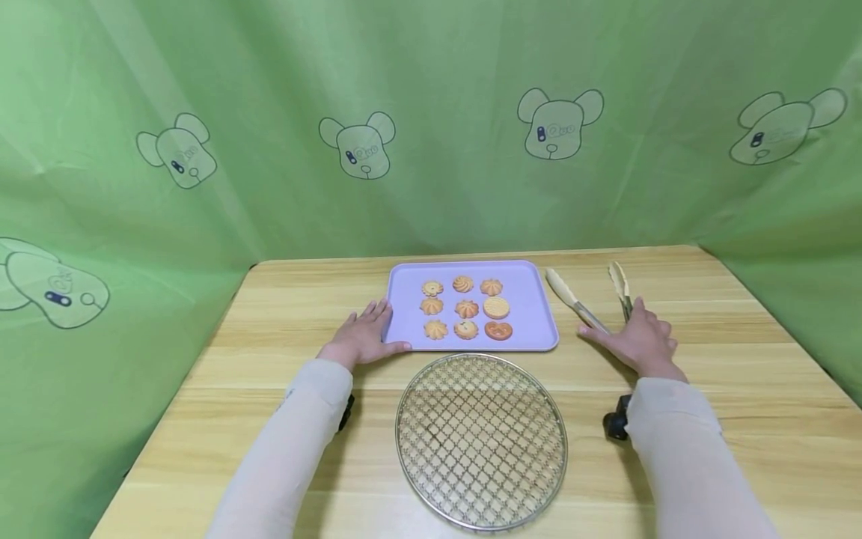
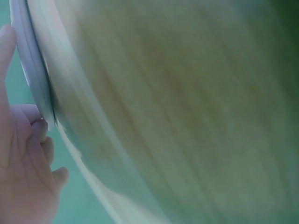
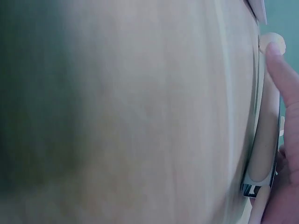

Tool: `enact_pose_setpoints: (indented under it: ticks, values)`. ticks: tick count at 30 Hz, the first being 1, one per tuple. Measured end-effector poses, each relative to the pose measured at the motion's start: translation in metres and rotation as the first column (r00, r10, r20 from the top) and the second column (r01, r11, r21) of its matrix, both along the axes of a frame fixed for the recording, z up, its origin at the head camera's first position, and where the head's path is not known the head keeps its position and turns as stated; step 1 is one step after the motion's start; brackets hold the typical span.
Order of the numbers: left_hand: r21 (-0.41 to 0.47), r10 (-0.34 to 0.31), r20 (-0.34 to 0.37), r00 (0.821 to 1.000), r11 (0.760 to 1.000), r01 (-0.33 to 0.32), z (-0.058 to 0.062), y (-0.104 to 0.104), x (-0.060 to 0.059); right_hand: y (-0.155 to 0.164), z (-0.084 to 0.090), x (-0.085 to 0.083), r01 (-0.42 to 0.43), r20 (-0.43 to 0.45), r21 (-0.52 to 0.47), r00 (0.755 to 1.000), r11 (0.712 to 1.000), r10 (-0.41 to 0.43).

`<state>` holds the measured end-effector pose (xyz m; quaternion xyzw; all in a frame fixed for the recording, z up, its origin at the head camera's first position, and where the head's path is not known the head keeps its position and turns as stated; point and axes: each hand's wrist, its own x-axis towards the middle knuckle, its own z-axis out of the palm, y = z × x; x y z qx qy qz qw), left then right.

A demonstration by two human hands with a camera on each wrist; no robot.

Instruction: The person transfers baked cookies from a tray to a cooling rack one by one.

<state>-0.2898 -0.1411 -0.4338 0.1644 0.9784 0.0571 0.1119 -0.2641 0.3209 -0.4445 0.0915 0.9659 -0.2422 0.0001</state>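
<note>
My left hand (image 1: 361,337) lies at the left edge of a lilac tray (image 1: 404,281), with the thumb along its front corner. In the left wrist view the fingers of the left hand (image 2: 28,163) stand at the tray's rim (image 2: 33,60). Several cookies (image 1: 467,308) sit in rows on the tray. On the right, my right hand (image 1: 640,343) is spread over the joined end of a pair of tongs (image 1: 564,288), whose two beige-tipped arms splay away from me. The right wrist view shows the thumb stretched along one tong arm (image 3: 265,126).
A round wire mesh rack (image 1: 481,442) lies in front of the tray, between my forearms. The wooden table (image 1: 269,314) meets a green curtain (image 1: 458,202) printed with bear heads at the back and both sides.
</note>
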Motion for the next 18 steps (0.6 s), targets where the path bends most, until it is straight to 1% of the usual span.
enact_pose_setpoints:
  ticks: [6,11,18]
  values:
    - [-0.009,-0.003,0.004,1.0,1.0,0.003,0.002,0.0004,0.0006,0.0019,-0.0017,-0.0026,-0.009,0.005,0.039,1.0,0.999,0.009]
    - [0.003,-0.006,0.003,1.0,1.0,0.006,0.0017,0.0008,0.0014,0.0032,-0.0037,-0.0036,-0.003,0.001,0.054,1.0,0.999,0.003]
    - [0.004,0.0,0.005,1.0,1.0,0.0,0.0006,0.001,0.001,0.0032,-0.0039,-0.0034,0.005,-0.02,0.043,1.0,0.999,-0.005]
